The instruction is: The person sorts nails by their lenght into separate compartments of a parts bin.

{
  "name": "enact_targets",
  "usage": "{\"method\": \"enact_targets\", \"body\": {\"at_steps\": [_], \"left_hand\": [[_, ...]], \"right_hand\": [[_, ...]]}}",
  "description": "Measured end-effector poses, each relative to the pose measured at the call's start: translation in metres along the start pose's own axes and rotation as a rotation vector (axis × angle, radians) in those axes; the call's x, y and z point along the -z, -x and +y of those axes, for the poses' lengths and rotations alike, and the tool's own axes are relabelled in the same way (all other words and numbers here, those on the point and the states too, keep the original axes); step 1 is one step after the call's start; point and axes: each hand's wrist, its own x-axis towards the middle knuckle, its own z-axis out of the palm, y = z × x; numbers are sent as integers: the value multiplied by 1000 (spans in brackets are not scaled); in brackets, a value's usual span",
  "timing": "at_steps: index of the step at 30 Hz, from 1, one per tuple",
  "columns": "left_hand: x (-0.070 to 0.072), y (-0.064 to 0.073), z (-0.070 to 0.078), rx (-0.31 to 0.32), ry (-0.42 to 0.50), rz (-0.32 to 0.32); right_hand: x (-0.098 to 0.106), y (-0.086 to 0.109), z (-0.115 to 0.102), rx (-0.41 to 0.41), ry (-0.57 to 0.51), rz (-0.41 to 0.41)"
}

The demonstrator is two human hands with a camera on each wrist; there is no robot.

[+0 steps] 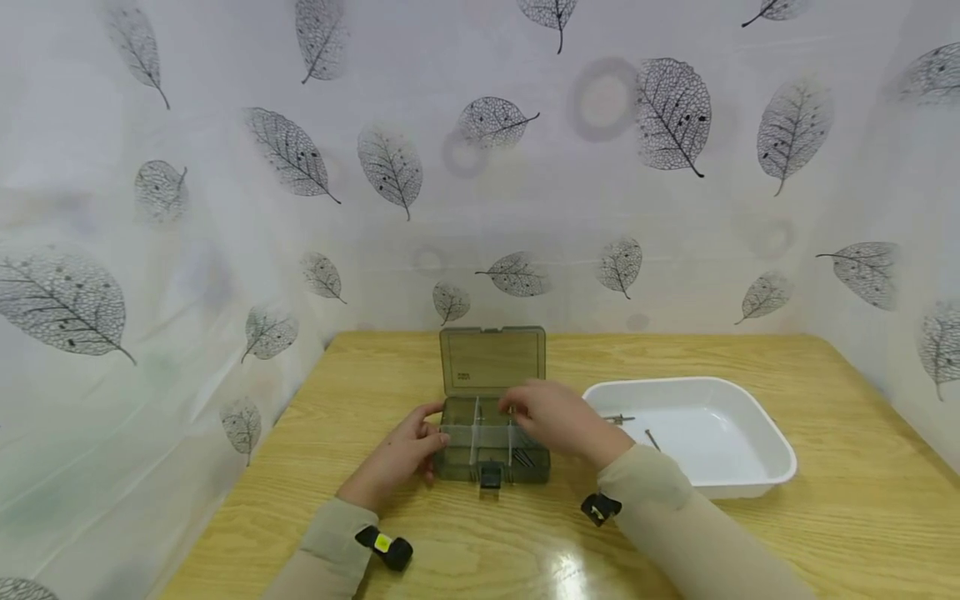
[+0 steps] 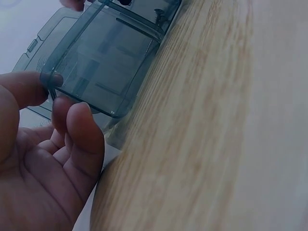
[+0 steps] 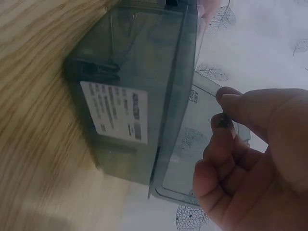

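A smoky translucent compartment box (image 1: 491,454) stands on the table with its lid (image 1: 493,360) raised at the back. My left hand (image 1: 408,446) holds the box at its left side, the thumb over the rim. Above the back right compartment, my right hand (image 1: 558,417) pinches a small dark piece (image 3: 223,121) between thumb and index finger; most of it is hidden, so I cannot tell its kind. Several dark slim pieces (image 1: 522,457) lie in the front right compartment, and a screw (image 2: 159,15) shows inside the box in the left wrist view.
To the right of the box stands a white tray (image 1: 720,478), with a long screw (image 1: 652,439) and other metal hardware (image 1: 618,418) in it. A white label (image 3: 118,111) is on the box's right side. A leaf-patterned curtain (image 1: 525,200) surrounds the wooden table (image 1: 480,550).
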Motion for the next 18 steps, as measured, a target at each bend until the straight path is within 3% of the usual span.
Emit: {"method": "enact_targets", "body": {"at_steps": [10,18], "left_hand": [[0,1,0,-6,-5,11],[0,0,0,-4,9,0]], "right_hand": [[-9,-19,-9,-20,13,-6],[-7,-18,-10,-67,-1,-43]]}}
